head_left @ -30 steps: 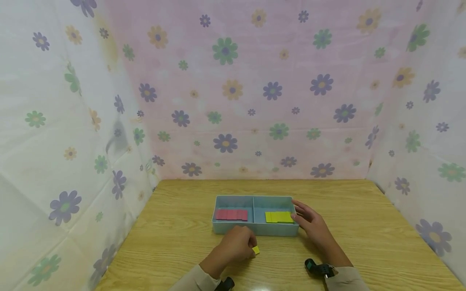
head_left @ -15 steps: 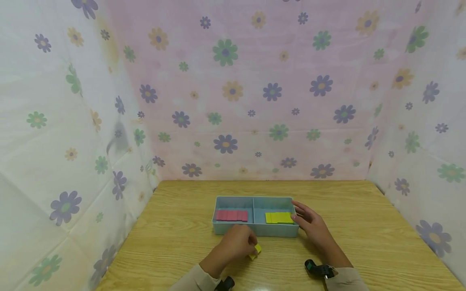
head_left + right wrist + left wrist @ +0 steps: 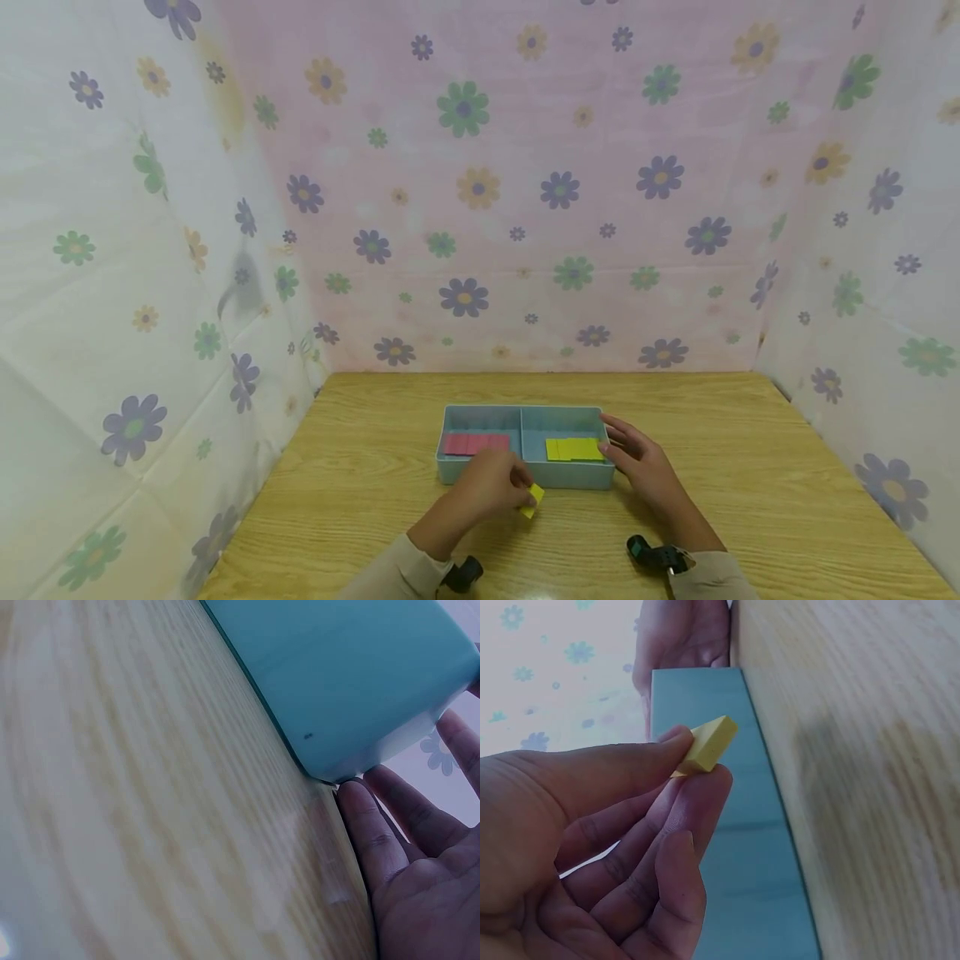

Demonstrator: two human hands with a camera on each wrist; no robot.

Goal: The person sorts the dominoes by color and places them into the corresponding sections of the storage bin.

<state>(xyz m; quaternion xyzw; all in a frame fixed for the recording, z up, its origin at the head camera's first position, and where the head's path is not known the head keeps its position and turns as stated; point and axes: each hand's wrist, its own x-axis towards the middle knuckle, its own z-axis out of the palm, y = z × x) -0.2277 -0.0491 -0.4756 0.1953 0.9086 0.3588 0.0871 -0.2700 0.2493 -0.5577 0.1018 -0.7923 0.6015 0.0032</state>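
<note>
My left hand (image 3: 491,483) pinches a small flat yellow block (image 3: 714,742) between thumb and fingertip, just in front of the blue two-compartment box (image 3: 570,476). One end of the block sticks out past the fingertips, tilted. Pink blocks (image 3: 476,444) lie in a row in the left compartment, partly covered by the left hand in the head view. A row of yellow blocks (image 3: 573,450) fills part of the right compartment. At the box's right end is my right hand (image 3: 648,471), its loosely extended fingertips (image 3: 358,796) right at the end wall.
The box stands on a wood-grain table (image 3: 375,433). A divider (image 3: 522,433) splits it in two. Flower-printed cloth (image 3: 495,208) surrounds the table at the back and sides. A black wrist camera (image 3: 656,554) sits by each sleeve.
The left hand has lifted the yellow block and moved it slightly up and toward the box. The block has turned in its fingers. The right hand and box have stayed in place.
</note>
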